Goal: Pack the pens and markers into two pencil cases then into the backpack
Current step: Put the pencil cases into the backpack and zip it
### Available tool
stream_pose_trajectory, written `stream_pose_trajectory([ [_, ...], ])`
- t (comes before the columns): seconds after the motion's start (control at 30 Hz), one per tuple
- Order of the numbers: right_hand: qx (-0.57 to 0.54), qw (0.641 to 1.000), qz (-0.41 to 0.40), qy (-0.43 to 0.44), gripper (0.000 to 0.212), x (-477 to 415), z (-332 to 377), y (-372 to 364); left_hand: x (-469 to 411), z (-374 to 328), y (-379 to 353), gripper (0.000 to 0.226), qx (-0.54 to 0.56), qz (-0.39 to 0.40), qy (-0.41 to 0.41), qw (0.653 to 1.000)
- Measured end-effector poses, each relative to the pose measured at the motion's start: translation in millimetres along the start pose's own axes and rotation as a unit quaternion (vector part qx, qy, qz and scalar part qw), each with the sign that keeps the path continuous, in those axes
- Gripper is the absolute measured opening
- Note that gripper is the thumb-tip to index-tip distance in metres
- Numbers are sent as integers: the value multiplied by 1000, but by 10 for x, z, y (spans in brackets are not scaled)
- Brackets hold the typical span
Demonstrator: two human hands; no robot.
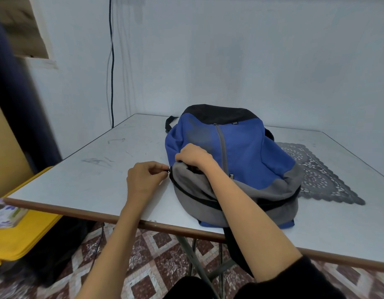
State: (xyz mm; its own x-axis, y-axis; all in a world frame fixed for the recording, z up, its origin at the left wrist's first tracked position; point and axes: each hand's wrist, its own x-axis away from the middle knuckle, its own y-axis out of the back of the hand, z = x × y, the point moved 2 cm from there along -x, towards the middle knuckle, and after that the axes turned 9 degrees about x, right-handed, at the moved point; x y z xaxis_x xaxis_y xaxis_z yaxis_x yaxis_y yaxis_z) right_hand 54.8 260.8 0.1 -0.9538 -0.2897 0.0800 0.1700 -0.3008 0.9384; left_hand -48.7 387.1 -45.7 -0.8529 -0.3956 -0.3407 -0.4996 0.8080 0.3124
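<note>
A blue, grey and black backpack (243, 152) lies flat on the white table (113, 169), its top end toward me. My left hand (143, 180) pinches the black zipper pull (169, 169) at the left end of the backpack's zipper. My right hand (193, 156) grips the fabric at the backpack's opening, just right of the pull. No pens, markers or pencil cases are in view.
A dark grey lace mat (322, 180) lies under and to the right of the backpack. A yellow surface (25, 236) with a printed packet (5, 214) on it sits at the lower left, below the table's edge. A black cable (111, 61) hangs down the back wall.
</note>
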Motion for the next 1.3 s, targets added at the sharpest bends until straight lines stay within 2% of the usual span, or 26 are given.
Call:
stream_pose_trajectory([
  [0.43, 30, 999, -36, -11, 31, 6, 10, -18, 528, -256, 159, 25, 72, 17, 25, 997],
  [0.6, 31, 999, -37, -10, 31, 28, 14, -15, 787, -343, 246, 19, 113, 73, 52, 990],
  [0.83, 27, 998, -51, -13, 32, 58, 26, -47, 979, -519, 220, 18, 146, 154, 34, 977],
  [0.97, 25, 998, -64, -5, 34, 87, 11, -52, 1007, -504, 193, 15, 156, 161, 44, 974],
  [1.1, 8, 997, -76, 28, 38, 256, -12, 25, 988, -472, 175, 10, 176, 155, 55, 971],
  [1.17, -16, 994, -81, 68, 33, 447, -28, 103, 970, -457, 168, 17, 173, 147, 52, 972],
  [1.23, -47, 985, -120, 116, 27, 710, -66, 175, 952, -445, 161, 19, 174, 136, 50, 974],
  [1.3, -65, 964, -195, 168, 22, 1008, -125, 196, 951, -447, 163, 19, 185, 131, 51, 973],
])
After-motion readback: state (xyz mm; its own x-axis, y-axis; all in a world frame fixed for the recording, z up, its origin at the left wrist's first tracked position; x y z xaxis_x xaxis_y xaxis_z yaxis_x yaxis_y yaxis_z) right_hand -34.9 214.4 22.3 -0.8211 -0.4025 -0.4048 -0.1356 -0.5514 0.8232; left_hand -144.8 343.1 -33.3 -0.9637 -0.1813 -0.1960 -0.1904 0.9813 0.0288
